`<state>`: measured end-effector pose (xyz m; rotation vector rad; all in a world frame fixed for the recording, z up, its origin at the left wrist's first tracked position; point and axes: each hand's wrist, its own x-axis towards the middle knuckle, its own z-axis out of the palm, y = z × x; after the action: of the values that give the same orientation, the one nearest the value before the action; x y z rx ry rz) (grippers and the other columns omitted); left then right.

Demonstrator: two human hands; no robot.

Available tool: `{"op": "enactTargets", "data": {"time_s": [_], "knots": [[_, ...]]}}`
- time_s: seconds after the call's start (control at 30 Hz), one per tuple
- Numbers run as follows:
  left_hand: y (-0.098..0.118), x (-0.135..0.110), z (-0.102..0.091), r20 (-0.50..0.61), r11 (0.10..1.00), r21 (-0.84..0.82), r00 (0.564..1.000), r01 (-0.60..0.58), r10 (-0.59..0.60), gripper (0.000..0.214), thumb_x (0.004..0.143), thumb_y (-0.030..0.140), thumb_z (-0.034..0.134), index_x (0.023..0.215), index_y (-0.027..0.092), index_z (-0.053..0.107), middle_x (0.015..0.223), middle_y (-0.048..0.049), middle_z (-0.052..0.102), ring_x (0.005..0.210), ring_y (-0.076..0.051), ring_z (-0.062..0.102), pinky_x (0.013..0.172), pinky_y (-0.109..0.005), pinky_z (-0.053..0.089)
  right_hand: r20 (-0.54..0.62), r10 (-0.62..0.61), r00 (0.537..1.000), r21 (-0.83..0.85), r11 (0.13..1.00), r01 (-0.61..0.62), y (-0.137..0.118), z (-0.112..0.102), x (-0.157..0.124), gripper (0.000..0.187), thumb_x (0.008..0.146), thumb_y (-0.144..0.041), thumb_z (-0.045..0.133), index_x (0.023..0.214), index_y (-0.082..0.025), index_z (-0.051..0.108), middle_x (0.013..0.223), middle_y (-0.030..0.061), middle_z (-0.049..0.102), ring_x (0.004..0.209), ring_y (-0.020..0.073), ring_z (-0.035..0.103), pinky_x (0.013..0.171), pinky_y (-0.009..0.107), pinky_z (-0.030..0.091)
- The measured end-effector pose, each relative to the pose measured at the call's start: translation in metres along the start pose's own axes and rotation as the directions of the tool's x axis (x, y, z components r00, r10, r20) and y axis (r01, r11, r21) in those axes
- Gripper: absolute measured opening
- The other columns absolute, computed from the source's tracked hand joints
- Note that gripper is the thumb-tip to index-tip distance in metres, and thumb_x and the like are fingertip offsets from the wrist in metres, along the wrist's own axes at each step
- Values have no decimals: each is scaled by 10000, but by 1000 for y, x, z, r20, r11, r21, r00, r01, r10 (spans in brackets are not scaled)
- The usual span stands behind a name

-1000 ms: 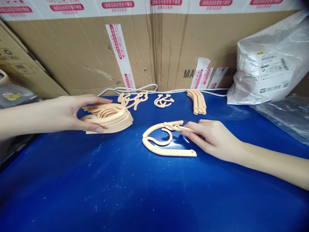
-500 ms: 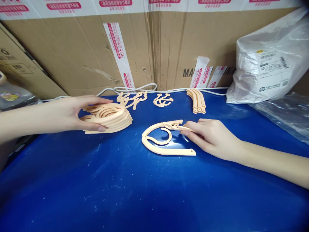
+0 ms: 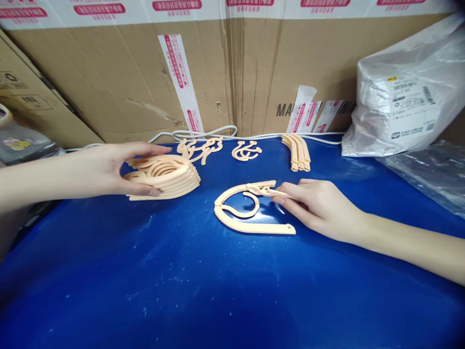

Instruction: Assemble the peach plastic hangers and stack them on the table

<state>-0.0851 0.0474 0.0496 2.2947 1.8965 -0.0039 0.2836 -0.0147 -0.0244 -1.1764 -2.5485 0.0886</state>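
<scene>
On the left, my left hand [image 3: 123, 169] grips a stack of folded cream plastic hangers [image 3: 174, 182], thumb on the near side and fingers over the far side. The stack rests on the blue tabletop [image 3: 225, 281]. At centre right, my right hand [image 3: 314, 206] pinches one end of a thin cream plastic piece. That piece meets the upper arm of a folding hanger [image 3: 247, 228] with a curled hook, which lies on the table with its two arms folded to the right. My right fingertips partly hide the piece.
Behind lie loose cream parts [image 3: 201, 149], several hooks [image 3: 247, 151] and a small pile of hanger arms [image 3: 297, 152]. A white cable [image 3: 210, 133] runs along the base of a cardboard box [image 3: 254, 72]. A plastic-wrapped package [image 3: 399, 97] stands at the right.
Both hands keep nearly the same place and grip. The whole view has shifted very slightly; the hangers have not visibly moved on the table.
</scene>
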Motion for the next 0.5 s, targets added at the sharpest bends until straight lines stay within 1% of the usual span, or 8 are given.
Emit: {"op": "enactTargets", "data": {"time_s": [0.13, 0.27, 0.5], "knots": [[2, -1, 1, -4, 1000, 9, 1000, -14, 14, 924, 520, 702, 584, 1355, 319, 479, 1249, 40, 629, 1043, -212, 620, 898, -281, 438, 2, -2, 1000, -8, 1000, 2, 0, 0, 0, 307, 1012, -342, 343, 882, -203, 583, 647, -5, 567, 565, 152, 508, 562, 280, 343], [3, -2, 0, 23, 1000, 14, 1000, -21, 20, 908, 557, 694, 587, 1376, 327, 446, 1282, 35, 611, 1068, -224, 611, 900, -289, 438, 12, -1, 1000, -14, 1000, 2, -1, -1, 0, 306, 1013, -341, 339, 896, -206, 587, 662, -1, 586, 573, 152, 514, 565, 281, 350], [0, -3, -1, 30, 1000, 14, 999, -17, 16, 924, 551, 700, 592, 1384, 333, 435, 1296, 32, 601, 1076, -225, 611, 907, -290, 434, 3, -10, 1000, -12, 1000, 10, -1, -1, 0, 303, 1013, -340, 344, 895, -206, 589, 666, 2, 596, 567, 149, 515, 557, 277, 344]]}}
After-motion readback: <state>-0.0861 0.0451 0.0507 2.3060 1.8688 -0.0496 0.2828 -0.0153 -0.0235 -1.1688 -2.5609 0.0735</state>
